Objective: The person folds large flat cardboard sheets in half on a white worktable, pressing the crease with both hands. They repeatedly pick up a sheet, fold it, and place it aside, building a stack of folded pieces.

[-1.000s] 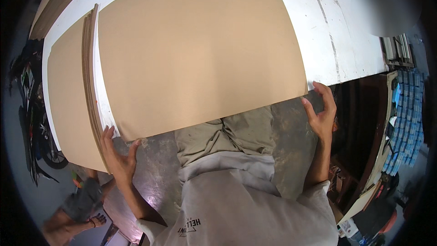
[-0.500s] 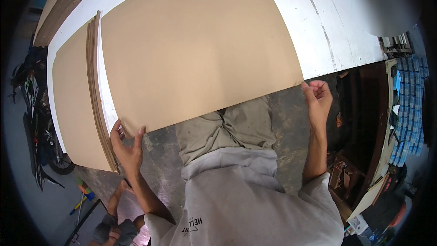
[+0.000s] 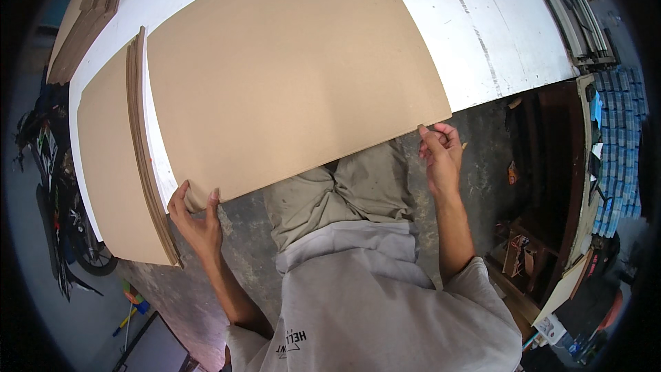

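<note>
A large flat brown cardboard sheet [image 3: 289, 83] lies on the white tabletop, its near edge reaching past the table toward my body. At its near left corner is my left hand [image 3: 197, 224], closed on the corner with the thumb on the front edge and the fingers at the side edge. My right hand [image 3: 442, 155] pinches the front edge a little in from the near right corner, thumb up at the rim and the other fingers curled, partly hidden below. To the left of the sheet, a stack of similar brown sheets [image 3: 103, 158] rests with its thick layered side toward it.
Another brown stack [image 3: 93, 24] sits at the far left. The white table [image 3: 482, 34] has dark scuff marks on the right. Metal rails [image 3: 575, 10] lie at its far right end. Bundled blue items [image 3: 616, 145] are piled beyond a dark wooden cabinet [image 3: 551, 186]. A motorcycle [image 3: 69, 200] stands left.
My right hand has shifted left from the near right corner along the front edge. My left hand keeps its corner. Another person at the lower left has gone almost out of view.
</note>
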A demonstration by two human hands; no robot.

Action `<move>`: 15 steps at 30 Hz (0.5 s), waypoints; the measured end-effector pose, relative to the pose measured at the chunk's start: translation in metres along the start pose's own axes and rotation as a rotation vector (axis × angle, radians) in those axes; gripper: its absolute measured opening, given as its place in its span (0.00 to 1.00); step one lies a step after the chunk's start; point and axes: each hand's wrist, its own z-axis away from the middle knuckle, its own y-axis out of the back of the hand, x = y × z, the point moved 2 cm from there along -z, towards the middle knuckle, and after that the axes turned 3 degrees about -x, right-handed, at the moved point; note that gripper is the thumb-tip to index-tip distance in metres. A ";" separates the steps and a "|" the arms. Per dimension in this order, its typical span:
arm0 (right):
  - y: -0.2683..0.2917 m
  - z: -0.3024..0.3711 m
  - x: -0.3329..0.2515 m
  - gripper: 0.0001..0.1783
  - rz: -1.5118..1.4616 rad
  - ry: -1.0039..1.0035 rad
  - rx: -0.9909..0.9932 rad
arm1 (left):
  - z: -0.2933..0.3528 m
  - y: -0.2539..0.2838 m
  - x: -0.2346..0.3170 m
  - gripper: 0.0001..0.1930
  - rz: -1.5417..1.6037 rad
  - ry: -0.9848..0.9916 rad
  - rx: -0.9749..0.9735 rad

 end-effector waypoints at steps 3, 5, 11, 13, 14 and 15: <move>-0.013 0.013 -0.013 0.38 0.608 0.404 0.335 | 0.000 -0.002 0.000 0.32 0.046 -0.028 0.022; -0.029 0.028 -0.023 0.39 0.953 0.756 0.497 | -0.001 -0.001 0.000 0.32 0.034 -0.003 -0.002; -0.093 0.056 -0.027 0.24 1.054 1.405 -0.218 | -0.002 0.009 0.030 0.31 -0.283 -0.121 0.088; -0.105 0.054 -0.027 0.21 0.866 1.416 -0.390 | 0.000 0.004 0.052 0.28 -0.257 -0.284 0.106; -0.108 0.052 -0.028 0.20 0.779 1.424 -0.472 | 0.000 -0.003 0.064 0.26 -0.116 -0.386 0.077; -0.111 0.049 -0.029 0.20 0.758 1.433 -0.495 | 0.003 -0.009 0.076 0.24 -0.054 -0.515 0.017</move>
